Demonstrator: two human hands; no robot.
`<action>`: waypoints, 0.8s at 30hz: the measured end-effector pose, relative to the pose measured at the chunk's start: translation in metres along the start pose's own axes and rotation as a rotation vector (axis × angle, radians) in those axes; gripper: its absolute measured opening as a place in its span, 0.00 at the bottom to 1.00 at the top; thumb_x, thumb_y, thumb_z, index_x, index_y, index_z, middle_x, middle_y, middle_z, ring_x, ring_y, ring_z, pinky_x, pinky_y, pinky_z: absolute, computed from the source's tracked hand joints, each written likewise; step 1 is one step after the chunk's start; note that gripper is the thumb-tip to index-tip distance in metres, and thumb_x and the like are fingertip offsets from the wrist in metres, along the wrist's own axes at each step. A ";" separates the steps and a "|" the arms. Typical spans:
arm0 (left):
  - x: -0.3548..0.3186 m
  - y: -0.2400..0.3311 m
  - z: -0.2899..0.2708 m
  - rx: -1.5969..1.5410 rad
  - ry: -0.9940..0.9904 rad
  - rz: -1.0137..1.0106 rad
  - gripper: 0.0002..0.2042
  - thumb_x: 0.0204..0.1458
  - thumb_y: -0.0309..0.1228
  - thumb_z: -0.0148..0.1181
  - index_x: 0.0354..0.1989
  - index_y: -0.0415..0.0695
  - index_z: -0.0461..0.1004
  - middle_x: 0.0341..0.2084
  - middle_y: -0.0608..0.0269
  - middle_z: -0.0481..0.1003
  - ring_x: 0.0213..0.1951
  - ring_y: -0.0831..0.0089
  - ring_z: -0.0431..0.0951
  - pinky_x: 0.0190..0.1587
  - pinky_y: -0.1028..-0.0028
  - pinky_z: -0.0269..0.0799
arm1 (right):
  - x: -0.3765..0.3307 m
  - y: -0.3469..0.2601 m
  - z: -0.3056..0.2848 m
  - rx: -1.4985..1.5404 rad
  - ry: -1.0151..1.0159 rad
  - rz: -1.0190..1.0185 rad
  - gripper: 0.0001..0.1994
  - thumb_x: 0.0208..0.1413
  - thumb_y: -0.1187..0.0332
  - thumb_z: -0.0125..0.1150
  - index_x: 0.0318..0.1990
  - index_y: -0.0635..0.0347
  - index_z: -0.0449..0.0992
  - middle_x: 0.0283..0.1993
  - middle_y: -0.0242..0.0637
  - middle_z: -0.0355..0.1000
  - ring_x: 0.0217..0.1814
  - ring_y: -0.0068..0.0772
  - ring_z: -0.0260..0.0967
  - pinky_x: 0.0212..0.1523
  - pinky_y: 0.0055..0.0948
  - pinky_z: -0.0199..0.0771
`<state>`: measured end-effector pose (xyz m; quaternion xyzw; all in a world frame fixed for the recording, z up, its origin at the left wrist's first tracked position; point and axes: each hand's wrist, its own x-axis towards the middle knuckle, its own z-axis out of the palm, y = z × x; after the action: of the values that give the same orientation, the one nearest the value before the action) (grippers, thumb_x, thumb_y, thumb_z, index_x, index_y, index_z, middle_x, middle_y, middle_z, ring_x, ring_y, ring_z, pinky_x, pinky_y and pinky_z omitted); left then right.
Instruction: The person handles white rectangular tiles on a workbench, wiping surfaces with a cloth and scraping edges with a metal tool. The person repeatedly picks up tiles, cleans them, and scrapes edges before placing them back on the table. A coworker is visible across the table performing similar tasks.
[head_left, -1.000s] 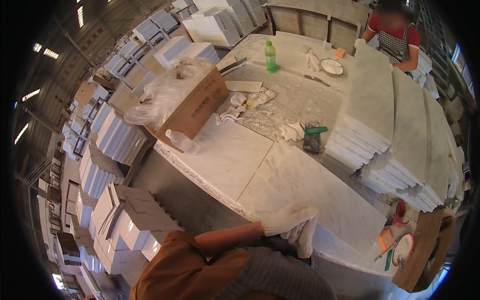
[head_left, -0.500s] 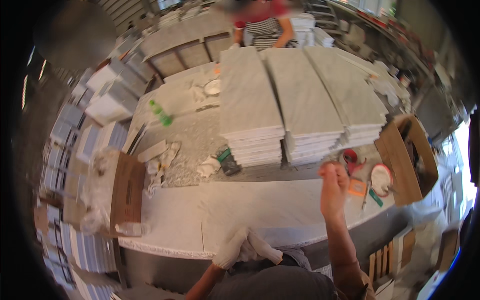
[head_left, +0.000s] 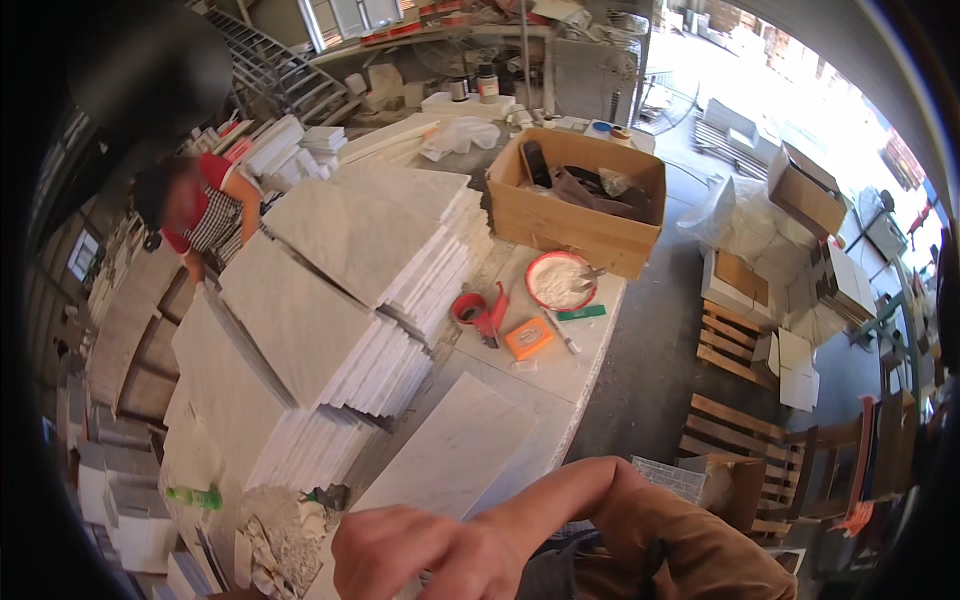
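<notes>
- Right hand [head_left: 425, 552] bare, fingers curled, can't make out whether it holds anything.
- Loose slab [head_left: 455, 435] flat on table [head_left: 556, 395], just beyond that hand; long axis lower left to upper right.
- Left hand doesn't show; right nearer.

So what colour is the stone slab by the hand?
The slab is whitish with grey streaks, head view.
</notes>
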<state>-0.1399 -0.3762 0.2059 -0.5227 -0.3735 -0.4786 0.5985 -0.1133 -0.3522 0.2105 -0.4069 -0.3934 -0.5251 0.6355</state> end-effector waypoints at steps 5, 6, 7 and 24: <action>0.003 -0.051 -0.016 -0.091 0.068 0.114 0.08 0.51 0.14 0.69 0.34 0.33 0.74 0.38 0.49 0.80 0.34 0.65 0.82 0.39 0.75 0.86 | 0.013 -0.024 -0.005 -0.131 0.133 -0.253 0.13 0.59 0.55 0.71 0.28 0.49 0.81 0.39 0.27 0.79 0.36 0.30 0.73 0.35 0.30 0.70; -0.005 -0.052 -0.017 -0.093 0.067 0.126 0.09 0.52 0.13 0.67 0.35 0.30 0.70 0.39 0.46 0.80 0.33 0.61 0.83 0.40 0.72 0.88 | 0.015 -0.025 -0.005 -0.160 0.153 -0.298 0.14 0.60 0.53 0.70 0.28 0.49 0.81 0.38 0.26 0.79 0.35 0.29 0.72 0.33 0.29 0.70; -0.011 -0.065 -0.018 -0.118 0.086 0.151 0.09 0.52 0.13 0.67 0.35 0.30 0.70 0.38 0.44 0.79 0.33 0.59 0.82 0.39 0.72 0.88 | 0.017 -0.030 -0.010 -0.198 0.148 -0.324 0.14 0.60 0.52 0.70 0.27 0.48 0.80 0.38 0.25 0.79 0.35 0.29 0.72 0.33 0.28 0.69; -0.026 -0.095 -0.060 -0.222 0.030 0.329 0.15 0.48 0.22 0.72 0.44 0.35 0.78 0.39 0.58 0.82 0.34 0.69 0.81 0.43 0.80 0.81 | 0.012 -0.081 -0.077 -0.374 -0.056 -0.066 0.16 0.57 0.49 0.71 0.34 0.53 0.82 0.41 0.31 0.79 0.37 0.37 0.75 0.35 0.33 0.74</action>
<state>-0.2420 -0.4301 0.1961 -0.6323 -0.2191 -0.4202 0.6129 -0.1862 -0.4373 0.2029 -0.5193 -0.3194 -0.5983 0.5200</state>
